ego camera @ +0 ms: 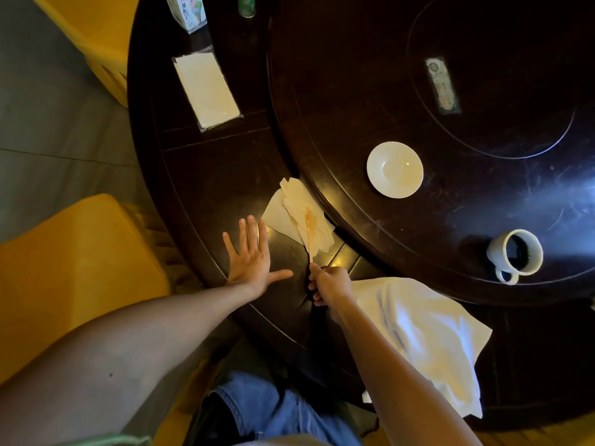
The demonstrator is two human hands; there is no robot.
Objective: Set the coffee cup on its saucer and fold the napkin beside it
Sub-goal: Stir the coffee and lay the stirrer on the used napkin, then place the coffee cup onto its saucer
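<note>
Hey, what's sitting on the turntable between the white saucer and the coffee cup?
Nothing: in the head view, only bare dark wooden turntable separates the empty round white saucer from the white coffee cup.

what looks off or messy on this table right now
The cup, full of dark coffee, stands apart from its empty saucer. The white napkin lies rumpled over the table's edge. The right hand holds a thin stick over crumpled paper tissues.

Saw dim, warm yellow light overall. Strong bluish-white glare streaked across dark worktop (563, 201) from right edge. White cloth (428, 336) lit bright, nearly blown out. Wide-angle bending noticed at edges; forearms soft, corners murky.
</note>
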